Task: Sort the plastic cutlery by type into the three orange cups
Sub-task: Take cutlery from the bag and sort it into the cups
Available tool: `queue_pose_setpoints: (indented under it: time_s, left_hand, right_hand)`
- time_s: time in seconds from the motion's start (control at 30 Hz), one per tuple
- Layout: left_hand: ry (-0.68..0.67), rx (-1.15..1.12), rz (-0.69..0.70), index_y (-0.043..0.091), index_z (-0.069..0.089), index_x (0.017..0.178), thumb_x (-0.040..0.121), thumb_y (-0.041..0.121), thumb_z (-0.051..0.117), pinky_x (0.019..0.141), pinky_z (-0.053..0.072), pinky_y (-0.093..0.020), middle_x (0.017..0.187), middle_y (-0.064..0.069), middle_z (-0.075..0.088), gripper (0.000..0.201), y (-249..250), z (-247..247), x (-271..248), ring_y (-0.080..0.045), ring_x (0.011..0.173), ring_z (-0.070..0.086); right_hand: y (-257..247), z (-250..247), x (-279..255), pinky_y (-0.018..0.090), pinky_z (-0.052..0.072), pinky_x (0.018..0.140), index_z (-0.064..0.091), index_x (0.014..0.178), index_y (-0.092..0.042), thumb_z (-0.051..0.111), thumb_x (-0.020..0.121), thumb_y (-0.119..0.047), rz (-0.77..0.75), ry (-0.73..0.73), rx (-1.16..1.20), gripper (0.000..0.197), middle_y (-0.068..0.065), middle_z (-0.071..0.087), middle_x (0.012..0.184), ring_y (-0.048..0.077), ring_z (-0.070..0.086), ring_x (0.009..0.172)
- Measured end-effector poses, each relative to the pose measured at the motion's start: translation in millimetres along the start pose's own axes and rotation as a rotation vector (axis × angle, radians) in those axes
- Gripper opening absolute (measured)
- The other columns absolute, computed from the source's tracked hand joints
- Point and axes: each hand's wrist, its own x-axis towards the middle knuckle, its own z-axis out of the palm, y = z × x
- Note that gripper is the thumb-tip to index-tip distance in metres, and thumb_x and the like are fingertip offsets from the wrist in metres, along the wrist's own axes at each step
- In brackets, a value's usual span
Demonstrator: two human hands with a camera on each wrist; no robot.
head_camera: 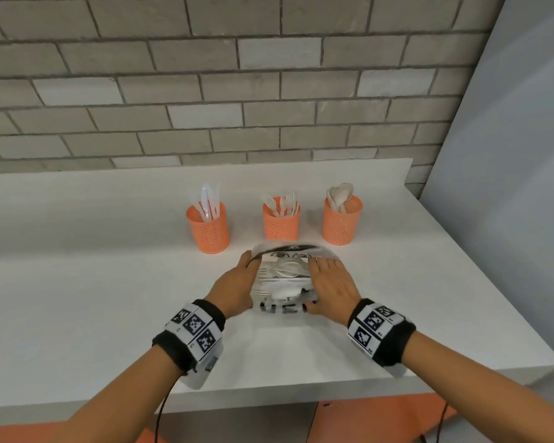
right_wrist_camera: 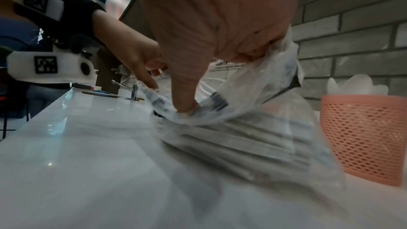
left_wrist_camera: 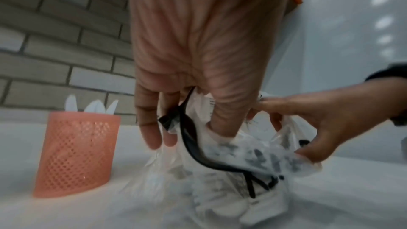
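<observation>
1. Clear plastic bag [head_camera: 282, 281] with black print, lying on white surface [head_camera: 93, 282] at centre, just at 6 o'clock from the three cups; white cutlery [head_camera: 285, 293] showing through the film, types hard to tell apart.
2. Left hand [head_camera: 232, 287] at 9 o'clock side of bag, fingers curled and pinching the film and its black-edged rim, plain in the left wrist view.
3. Right hand [head_camera: 331, 287] at 3 o'clock side of bag, fingers curled round a gathered fold of the film, thumb pressed down into the bag in the right wrist view.
4. Orange mesh cups in a row at 12 o'clock from the hands, well apart from each other: left cup [head_camera: 208, 227] with white knives [head_camera: 207, 199] upright; middle cup [head_camera: 281, 219] with forks [head_camera: 283, 203]; right cup [head_camera: 342, 220] with spoons [head_camera: 341, 193].
5. Grey brick wall [head_camera: 205, 75] behind the surface at 12 o'clock.
6. Black bands with square coded tags on both wrists [head_camera: 192, 327].
</observation>
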Motion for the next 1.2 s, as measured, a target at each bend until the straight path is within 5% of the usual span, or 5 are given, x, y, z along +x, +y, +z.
queue_pose_setpoints:
  time_s: [0.2,0.43,0.63,0.93,1.2]
  left_hand:
    - [-0.061,-0.048,-0.01,0.012,0.016,0.148,0.077,0.004,0.066,0.094,0.047,-0.04,0.146,-0.011,0.025,0.086,-7,11,5,-0.034,0.115,0.052]
    - [-0.048,-0.214,-0.052,0.015,0.013,0.149,0.076,-0.002,0.064,0.101,0.043,-0.037,0.142,-0.012,0.029,0.091,-6,-4,22,-0.033,0.125,0.044]
    - [-0.059,-0.174,-0.029,0.014,0.009,0.15,0.076,-0.005,0.062,0.1,0.044,-0.034,0.148,-0.009,0.025,0.093,-2,-4,25,-0.031,0.128,0.043]
    - [-0.008,-0.209,-0.071,0.014,0.018,0.149,0.075,-0.003,0.062,0.097,0.045,-0.031,0.146,-0.008,0.029,0.088,-6,-6,32,-0.028,0.129,0.041]
    - [-0.007,-0.263,-0.103,0.018,0.018,0.15,0.078,0.0,0.061,0.088,0.042,-0.026,0.137,-0.011,0.039,0.085,-5,-10,37,-0.03,0.119,0.046]
  right_hand:
    - [6,9,3,0.034,0.02,0.114,0.023,0.143,-0.001,0.065,0.079,-0.042,-0.017,-0.061,-0.003,0.086,0.015,0.034,0.148,0.026,0.034,0.135]
    - [-4,0,41,0.038,0.033,0.106,0.033,0.137,0.0,0.045,0.091,-0.027,0.115,-0.193,0.057,0.055,0.018,0.044,0.139,0.031,0.044,0.126]
    - [3,-3,64,0.036,0.049,0.094,0.045,0.126,-0.007,0.073,0.075,-0.037,0.035,-0.381,0.073,0.065,0.01,0.059,0.125,0.027,0.058,0.111]
    - [13,11,62,0.036,0.044,0.098,0.03,0.14,-0.027,0.067,0.079,-0.036,-0.103,-0.306,0.304,0.072,0.006,0.053,0.135,0.027,0.051,0.122]
    - [21,1,83,0.034,0.035,0.107,0.033,0.143,-0.012,0.045,0.092,-0.048,-0.006,-0.44,0.344,0.064,0.01,0.043,0.145,0.026,0.045,0.128]
